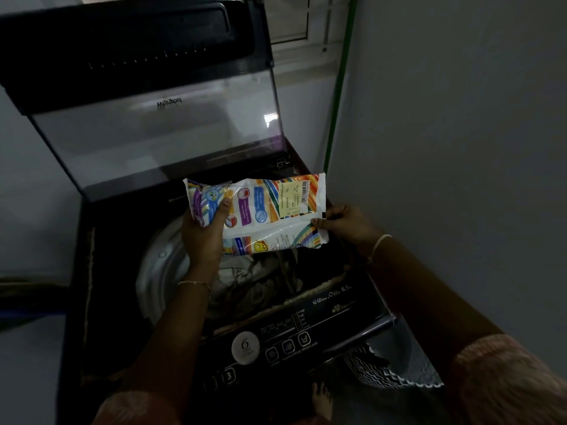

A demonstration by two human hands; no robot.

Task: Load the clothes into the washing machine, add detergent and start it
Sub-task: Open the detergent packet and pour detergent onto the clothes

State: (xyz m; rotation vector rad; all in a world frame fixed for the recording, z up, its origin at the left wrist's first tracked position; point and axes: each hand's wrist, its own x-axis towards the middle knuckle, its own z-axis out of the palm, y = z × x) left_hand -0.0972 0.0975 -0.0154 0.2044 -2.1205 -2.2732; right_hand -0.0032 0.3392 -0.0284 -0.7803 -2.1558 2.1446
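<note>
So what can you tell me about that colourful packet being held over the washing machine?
The packet is a soft plastic pouch, mostly white with rainbow stripes, blue and purple panels, a yellow label and a barcode near its right end. It looks glossy and crinkled, and I cannot tell whether it is opened. It lies roughly level, lengthways, above the open drum, where clothes already sit. The left hand grips its left end, thumb on the front; the right hand pinches its right edge.

Domestic laundry corner: top-loading washing machine (129,271) against plain walls (460,148), window (288,19) behind it.
</note>
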